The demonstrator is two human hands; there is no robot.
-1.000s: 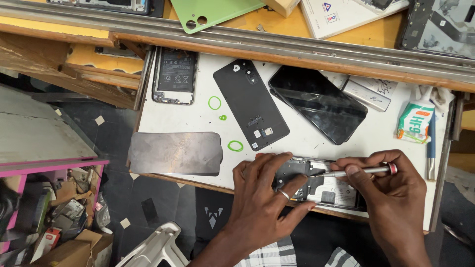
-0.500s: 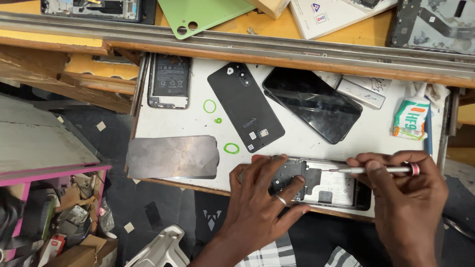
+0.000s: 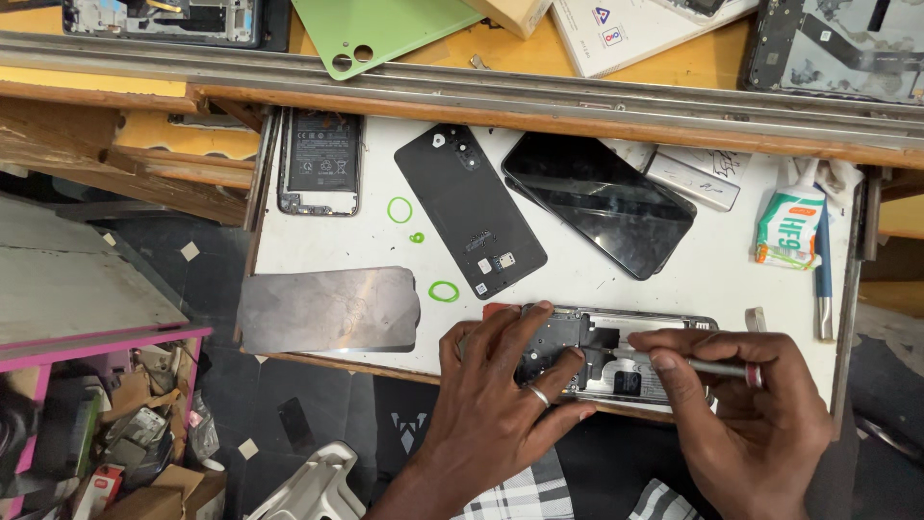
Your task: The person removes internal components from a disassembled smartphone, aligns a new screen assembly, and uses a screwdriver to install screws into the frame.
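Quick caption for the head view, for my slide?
Left hand steadies an opened phone on the white tray while right hand works a screwdriver.

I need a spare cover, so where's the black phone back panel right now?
In the head view, the black back panel lies mid-tray, between the battery-side phone frame on its left and the dark screen on its right.

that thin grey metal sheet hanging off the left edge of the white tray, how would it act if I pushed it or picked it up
The metal sheet looks very thin and flat, so it would probably flex a little and feel light. Its smooth surface likely slides easily on the white tray. Part of it overhangs the tray's left edge, so a leftward push could tip it off.
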